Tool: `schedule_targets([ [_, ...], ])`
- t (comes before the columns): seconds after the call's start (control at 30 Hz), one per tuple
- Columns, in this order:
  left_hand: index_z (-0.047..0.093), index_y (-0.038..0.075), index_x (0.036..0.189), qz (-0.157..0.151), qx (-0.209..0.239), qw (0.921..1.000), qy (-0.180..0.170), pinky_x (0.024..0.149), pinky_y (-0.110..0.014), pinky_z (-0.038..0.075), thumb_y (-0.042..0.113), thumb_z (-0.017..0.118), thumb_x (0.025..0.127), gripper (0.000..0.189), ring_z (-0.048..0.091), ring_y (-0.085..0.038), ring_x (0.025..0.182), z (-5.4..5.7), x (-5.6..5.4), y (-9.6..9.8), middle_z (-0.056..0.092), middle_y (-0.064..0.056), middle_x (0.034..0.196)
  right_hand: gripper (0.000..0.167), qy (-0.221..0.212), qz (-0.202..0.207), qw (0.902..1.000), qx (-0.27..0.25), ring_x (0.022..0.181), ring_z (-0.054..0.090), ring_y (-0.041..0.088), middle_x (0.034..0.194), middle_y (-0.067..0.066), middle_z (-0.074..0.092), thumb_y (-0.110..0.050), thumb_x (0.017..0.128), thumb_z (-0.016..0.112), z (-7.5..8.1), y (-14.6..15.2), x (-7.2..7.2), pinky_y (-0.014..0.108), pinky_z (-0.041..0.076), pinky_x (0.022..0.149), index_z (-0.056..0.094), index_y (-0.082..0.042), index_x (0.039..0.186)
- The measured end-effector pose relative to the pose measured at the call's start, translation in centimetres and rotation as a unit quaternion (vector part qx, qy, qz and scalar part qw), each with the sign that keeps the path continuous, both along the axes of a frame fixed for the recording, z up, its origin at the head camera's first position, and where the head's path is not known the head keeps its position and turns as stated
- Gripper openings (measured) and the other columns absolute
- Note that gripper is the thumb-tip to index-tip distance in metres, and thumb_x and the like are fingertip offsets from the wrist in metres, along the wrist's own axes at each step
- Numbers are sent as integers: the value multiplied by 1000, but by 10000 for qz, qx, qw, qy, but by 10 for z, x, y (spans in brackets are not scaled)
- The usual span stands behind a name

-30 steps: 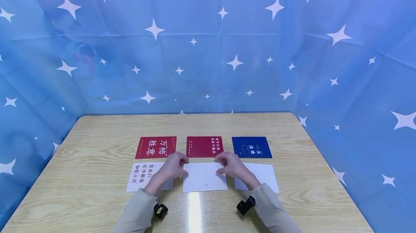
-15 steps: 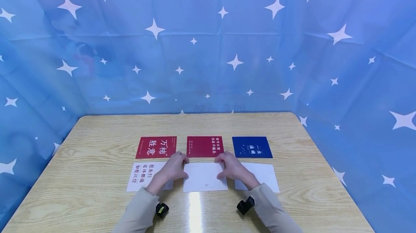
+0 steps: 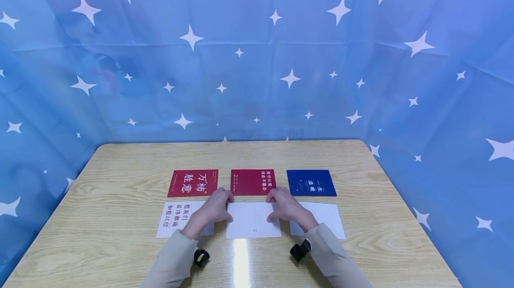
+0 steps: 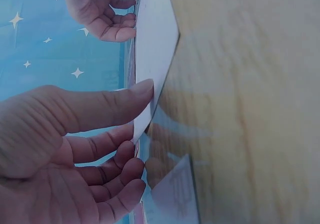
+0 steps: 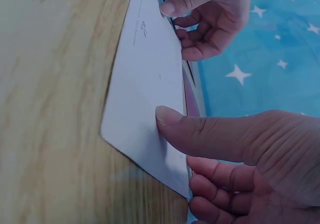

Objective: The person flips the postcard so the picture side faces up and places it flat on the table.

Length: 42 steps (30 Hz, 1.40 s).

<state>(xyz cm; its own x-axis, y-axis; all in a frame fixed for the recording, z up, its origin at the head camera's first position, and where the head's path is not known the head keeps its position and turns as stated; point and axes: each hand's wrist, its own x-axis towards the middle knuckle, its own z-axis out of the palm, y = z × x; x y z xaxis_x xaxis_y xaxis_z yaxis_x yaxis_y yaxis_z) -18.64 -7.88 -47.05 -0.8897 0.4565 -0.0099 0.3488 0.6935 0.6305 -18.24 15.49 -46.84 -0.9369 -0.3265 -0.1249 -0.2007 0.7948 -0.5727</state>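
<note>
A white card point(image 3: 252, 219) with a small dark mark near its front edge lies at the middle of the front row in the head view. My left hand point(image 3: 215, 207) holds its left side, thumb on the face and fingers at the far edge. On the other side, my right hand point(image 3: 286, 205) grips it the same way. The wrist views show both thumbs resting on the white card point(image 5: 140, 94), while the curled fingers meet its far edge. Behind the hands lies a dark red card point(image 3: 253, 182) with white lettering.
A red card point(image 3: 192, 183) and a blue card point(image 3: 311, 183) flank the dark red one in the back row. In front, a white card with red lettering point(image 3: 173, 216) and a plain white card point(image 3: 327, 219) lie partly under my forearms. Everything is on a wooden table point(image 3: 100, 216).
Both hands stay almost in place at the middle white card. My right forearm has shifted slightly to the left. The cards keep their places.
</note>
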Motion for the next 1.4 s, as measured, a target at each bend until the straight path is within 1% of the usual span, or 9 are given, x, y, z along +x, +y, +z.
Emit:
schedule_targets([
  [0.2, 55, 2, 89, -111, -84, 9997, 178, 73, -38, 46, 1, 84, 56, 44, 47, -21, 80, 0, 0, 0, 53, -7, 86, 46, 17, 13, 9999, 109, 100, 45, 27, 98, 5, 56, -9, 60, 87, 1, -1, 0, 43, 43, 84, 57, -9, 94],
  [0.4, 50, 4, 92, -100, -73, 9999, 61, 59, -30, 43, -1, 81, 59, 46, 47, -17, 66, -1, 1, -2, 54, -5, 77, 48, -77, -121, 9999, 65, 91, 48, 22, 97, 4, 56, -11, 62, 87, 0, 0, 1, 40, 45, 83, 57, -5, 99],
  [0.57, 48, 3, 91, -70, 121, 9999, 17, 58, -28, 41, -3, 79, 60, 44, 45, -16, 66, -4, 2, -2, 53, -5, 76, 42, -163, -286, 9994, 83, 76, 49, 18, 84, 1, 57, -15, 63, 87, -1, 3, 2, 31, 45, 67, 60, -4, 93],
  [0.73, 50, 1, 89, -87, 607, 9981, -94, 56, -25, 41, -6, 74, 60, 38, 45, -15, 65, -6, 4, -5, 52, -4, 73, 35, -205, -349, 9989, -252, 63, 48, 15, 70, -1, 55, -19, 65, 86, -1, 9, 4, 26, 40, 55, 60, -7, 84],
  [0.83, 54, -1, 89, -90, 994, 9944, -356, 54, -23, 41, -7, 73, 63, 33, 45, -14, 63, -7, 5, -9, 50, -3, 70, 30, -286, -348, 9970, -631, 58, 47, 14, 65, -2, 53, -19, 68, 84, -2, 14, 4, 24, 37, 52, 60, -8, 82],
  [0.97, 53, -3, 90, -206, 1483, 9864, -675, 53, -21, 41, -9, 70, 68, 29, 46, -14, 63, -5, 6, -14, 50, -6, 71, 23, -423, -58, 9916, -1217, 57, 46, 13, 64, -1, 53, -12, 73, 80, 0, 23, 5, 23, 35, 51, 60, -5, 83],
  [1.13, 52, -3, 92, -329, 1821, 9777, -995, 55, -20, 44, -9, 68, 71, 28, 47, -13, 64, -4, 7, -19, 51, -7, 74, 13, -736, 298, 9814, -1747, 61, 46, 14, 67, 0, 54, -4, 78, 73, 4, 31, 7, 21, 36, 53, 61, -1, 83],
  [1.27, 56, -4, 92, -398, 2003, 9728, -1091, 58, -21, 46, -6, 69, 73, 23, 49, -13, 66, -2, 6, -24, 51, -4, 74, 9, -834, 421, 9765, -1945, 63, 48, 14, 70, 2, 57, -2, 80, 69, 5, 35, 7, 21, 38, 55, 65, 0, 88],
  [1.4, 58, -5, 86, -490, 2205, 9685, -1049, 61, -22, 47, -6, 69, 75, 15, 52, -13, 67, 0, 5, -27, 55, -3, 73, 5, -641, 407, 9770, -1995, 64, 47, 15, 70, 3, 56, -3, 82, 68, 8, 37, 7, 22, 36, 56, 64, 0, 80],
])
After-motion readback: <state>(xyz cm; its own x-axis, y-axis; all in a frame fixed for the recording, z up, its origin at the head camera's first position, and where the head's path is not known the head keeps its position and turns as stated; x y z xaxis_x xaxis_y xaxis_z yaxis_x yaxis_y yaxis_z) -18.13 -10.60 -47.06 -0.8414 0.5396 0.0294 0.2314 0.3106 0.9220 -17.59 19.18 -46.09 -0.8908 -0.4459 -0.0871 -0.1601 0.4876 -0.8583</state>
